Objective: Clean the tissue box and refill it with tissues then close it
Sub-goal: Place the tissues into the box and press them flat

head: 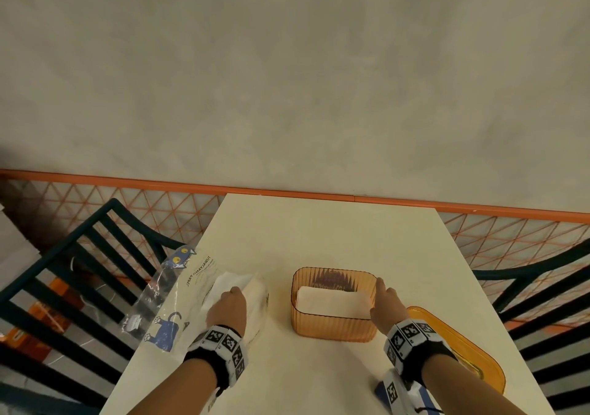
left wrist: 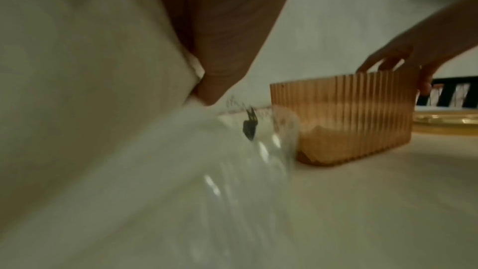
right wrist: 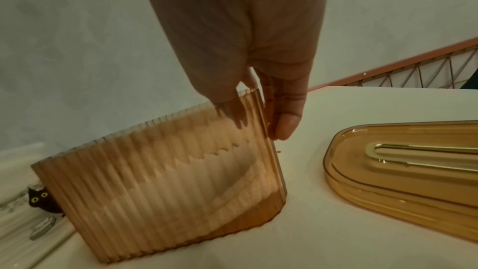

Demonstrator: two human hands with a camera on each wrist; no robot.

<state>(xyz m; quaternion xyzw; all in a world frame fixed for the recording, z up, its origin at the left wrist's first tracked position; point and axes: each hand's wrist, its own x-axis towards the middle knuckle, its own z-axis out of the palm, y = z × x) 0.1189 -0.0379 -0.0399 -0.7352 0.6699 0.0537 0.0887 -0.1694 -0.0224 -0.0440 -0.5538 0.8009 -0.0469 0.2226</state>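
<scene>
An amber ribbed tissue box [head: 332, 328] stands open on the white table [head: 319, 239], with a low stack of white tissues [head: 332, 299] inside. My right hand [head: 383, 299] pinches the box's right wall, thumb [right wrist: 287, 122] outside and fingers inside. The box [right wrist: 168, 171] leans slightly in the right wrist view. My left hand [head: 228, 303] lies left of the box on a pack of tissues [head: 252, 290] in a clear cat-printed wrapper [head: 166, 303]. Its fingers [left wrist: 220, 48] pinch white tissue at the wrapper's [left wrist: 232, 161] opening. The amber lid [head: 472, 344] lies flat to the right.
Dark slatted chairs stand at the left [head: 64, 271] and at the right [head: 542, 287] of the table. An orange rail with mesh [head: 319, 192] runs behind its far edge. The wrapper hangs over the table's left edge.
</scene>
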